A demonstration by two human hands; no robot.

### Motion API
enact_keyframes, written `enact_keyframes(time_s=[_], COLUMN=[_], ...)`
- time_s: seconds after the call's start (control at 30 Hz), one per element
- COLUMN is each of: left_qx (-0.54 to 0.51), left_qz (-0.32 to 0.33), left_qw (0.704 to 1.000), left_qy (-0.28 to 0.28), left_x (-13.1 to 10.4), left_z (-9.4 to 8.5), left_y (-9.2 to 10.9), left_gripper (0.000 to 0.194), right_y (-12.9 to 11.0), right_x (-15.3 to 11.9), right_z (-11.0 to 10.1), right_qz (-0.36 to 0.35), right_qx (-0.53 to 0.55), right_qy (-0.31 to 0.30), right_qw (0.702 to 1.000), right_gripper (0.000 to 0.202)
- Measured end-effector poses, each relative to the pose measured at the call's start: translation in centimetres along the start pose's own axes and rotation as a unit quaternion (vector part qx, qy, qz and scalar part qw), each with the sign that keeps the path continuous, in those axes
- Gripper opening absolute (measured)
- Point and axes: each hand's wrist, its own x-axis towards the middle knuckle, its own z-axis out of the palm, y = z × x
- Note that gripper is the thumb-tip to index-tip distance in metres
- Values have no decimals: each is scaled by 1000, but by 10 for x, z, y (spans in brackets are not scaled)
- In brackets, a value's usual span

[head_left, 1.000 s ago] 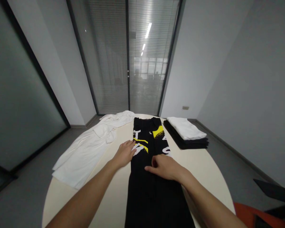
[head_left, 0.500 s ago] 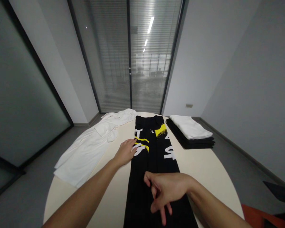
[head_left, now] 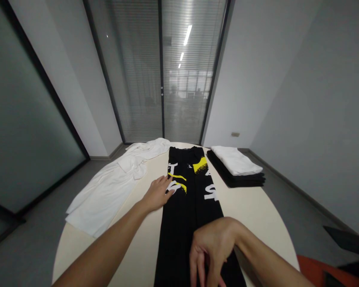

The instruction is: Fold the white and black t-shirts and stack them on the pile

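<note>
A black T-shirt (head_left: 179, 231) with white letters and yellow streaks lies folded into a long, narrow strip down the table, its collar at the far end. My left hand (head_left: 157, 194) rests open on the shirt's left edge, beside the white and yellow print, with its fingers stretched out. Over the near part of the black cloth, my right hand (head_left: 211, 249) points down towards me. Its fingers hang apart from the thumb, and the lower frame edge cuts off their tips. No cloth shows gathered in it.
On the left of the round cream table (head_left: 257, 223) a white T-shirt (head_left: 107, 191) is spread out, somewhat rumpled. At the right stands a stack of folded black clothes (head_left: 227, 177) with a folded white garment (head_left: 237, 160) on top. A red chair (head_left: 320, 273) is beyond the table's right edge.
My right hand has moved nearer to me along the black shirt, and its fingers have swung down. My left hand has stayed on the shirt's left edge. The view has shifted slightly.
</note>
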Motion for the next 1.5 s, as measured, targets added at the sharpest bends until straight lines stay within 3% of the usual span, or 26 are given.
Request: enact_keyframes(time_s=[0.17,0.23,0.3,0.33,0.4,0.5,0.57,0.63,0.77,1.03,1.17,1.33,1.5], left_qx=[3,-3,-3,-5,-23,-80,-96,-97,-86,-81,-55,-62,-73], left_qz=[9,12,20,32,87,239,316,353,367,411,423,428,421], left_qw=[1000,1000,998,997,994,968,941,925,917,897,897,895,897], left_qy=[3,23,52,65,67,-16,-72,-103,-133,-140,-118,-111,-112], left_x=[3,3,1,-1,-7,-19,-27,-34,-43,-48,-48,-47,-49], left_z=[2,3,-1,-4,-14,-30,-36,-38,-39,-35,-34,-32,-32], left_y=[-7,-6,1,7,23,51,67,79,91,100,102,99,98], left_gripper=[50,49,50,49,45,35,33,34,24,25,27,28,28], right_y=[6,7,9,11,16,30,40,48,49,37,36,31,32], right_x=[15,11,0,-8,-23,-37,-40,-39,-36,-32,-35,-37,-39], right_z=[-2,-2,-3,-4,-11,-28,-41,-50,-53,-43,-41,-36,-35], right_qz=[-8,-10,-45,-77,-148,-192,-174,-155,-150,-129,-129,-114,-127], right_qx=[-8,0,21,33,42,-16,-80,-145,-243,-323,-322,-304,-283], right_qy=[-14,-29,-7,33,170,406,494,529,539,534,526,506,496], right_qw=[1000,1000,999,996,973,893,848,822,792,771,776,799,811], right_gripper=[75,79,78,72,55,31,20,17,24,24,21,30,19])
